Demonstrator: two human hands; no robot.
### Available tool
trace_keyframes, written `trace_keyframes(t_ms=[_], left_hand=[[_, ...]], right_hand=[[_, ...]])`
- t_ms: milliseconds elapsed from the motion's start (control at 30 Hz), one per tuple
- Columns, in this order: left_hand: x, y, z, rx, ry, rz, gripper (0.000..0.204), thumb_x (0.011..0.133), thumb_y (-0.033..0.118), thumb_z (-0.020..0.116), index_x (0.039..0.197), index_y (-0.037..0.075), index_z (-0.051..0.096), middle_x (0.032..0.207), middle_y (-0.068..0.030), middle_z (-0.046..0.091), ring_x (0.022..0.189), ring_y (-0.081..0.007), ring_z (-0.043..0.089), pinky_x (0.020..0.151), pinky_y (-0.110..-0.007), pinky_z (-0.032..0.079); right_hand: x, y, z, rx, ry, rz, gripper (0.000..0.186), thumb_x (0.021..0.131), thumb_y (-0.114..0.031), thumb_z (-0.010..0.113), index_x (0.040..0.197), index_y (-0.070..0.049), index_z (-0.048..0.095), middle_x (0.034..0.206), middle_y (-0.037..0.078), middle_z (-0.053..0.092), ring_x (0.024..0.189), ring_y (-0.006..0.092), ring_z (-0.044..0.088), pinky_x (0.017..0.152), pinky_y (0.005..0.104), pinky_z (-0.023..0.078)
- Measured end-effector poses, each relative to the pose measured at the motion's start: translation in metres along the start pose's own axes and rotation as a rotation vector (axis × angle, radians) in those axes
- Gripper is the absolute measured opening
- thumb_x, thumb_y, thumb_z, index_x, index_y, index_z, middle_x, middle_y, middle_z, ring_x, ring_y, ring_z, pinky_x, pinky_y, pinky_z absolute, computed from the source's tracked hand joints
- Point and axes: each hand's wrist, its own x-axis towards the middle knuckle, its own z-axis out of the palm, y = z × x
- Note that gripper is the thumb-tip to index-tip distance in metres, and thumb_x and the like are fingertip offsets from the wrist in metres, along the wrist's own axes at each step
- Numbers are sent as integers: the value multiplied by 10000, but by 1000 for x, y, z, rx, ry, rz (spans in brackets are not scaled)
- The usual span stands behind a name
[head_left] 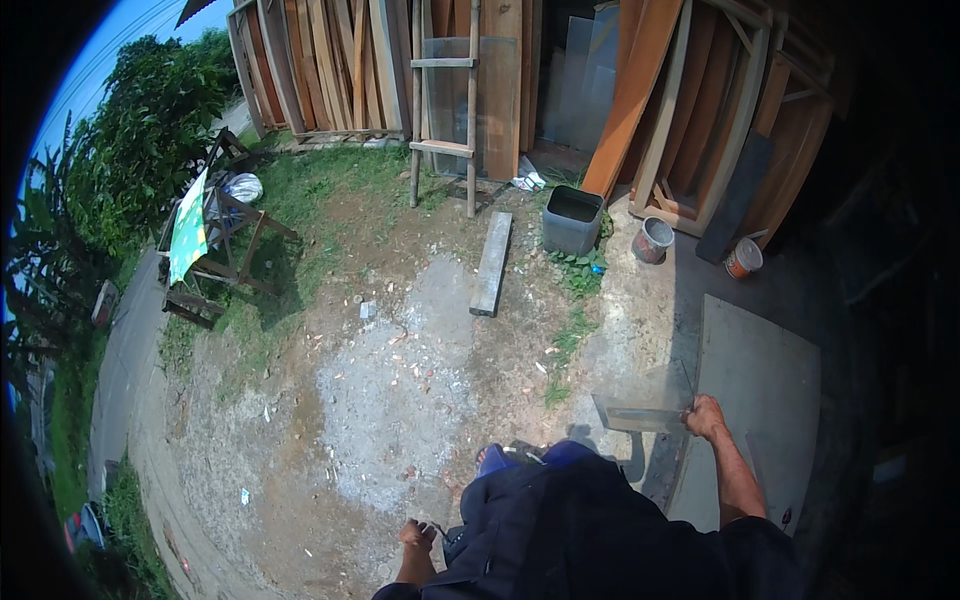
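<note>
My right hand (706, 417) is closed on the edge of a thin flat pane (648, 418) that looks like see-through glass. The pane extends to the left of the hand, above the concrete, with a darker band along its near side. Low in the view, my left hand (418, 535) hangs beside my dark clothing, its fingers loosely bent and apart, with nothing plain to see in them. Just right of the pane, a large pale board (762, 390) lies flat on the ground.
A grey plank (491, 265) lies ahead, near a dark square bucket (573, 232) and two paint pails (653, 240). A wooden ladder (443, 147) leans before upright boards and glass sheets. Left stands a wooden trestle (240, 245) with a green cloth (188, 232).
</note>
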Motion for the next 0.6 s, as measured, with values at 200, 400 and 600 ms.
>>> trace_keyframes(t_ms=[200, 400, 600], left_hand=[[6, 292, 192, 64, -227, 436, 493, 1014, 379, 540, 1390, 60, 520, 1240, -169, 636, 948, -339, 684, 739, -457, 589], [-18, 421, 368, 127, -348, 593, 458, 1013, 405, 573, 1324, 69, 576, 1215, -150, 646, 937, -306, 692, 727, -430, 591], [6, 367, 428, 168, -275, 240, 455, 970, 348, 598, 1318, 65, 525, 1217, -188, 632, 913, -374, 693, 698, -476, 597]], right_hand=[[65, -97, -37, -34, -161, 166, 288, 723, -197, 740, 933, 0, 753, 946, 245, 736, 949, 366, 724, 843, 428, 565], [176, -199, -84, -73, -335, 257, 255, 737, -190, 693, 940, -60, 776, 937, 187, 756, 947, 344, 731, 837, 410, 572], [333, -241, -104, -128, -330, 103, 314, 698, -186, 679, 971, -53, 760, 1038, 198, 741, 1021, 344, 702, 910, 404, 549]])
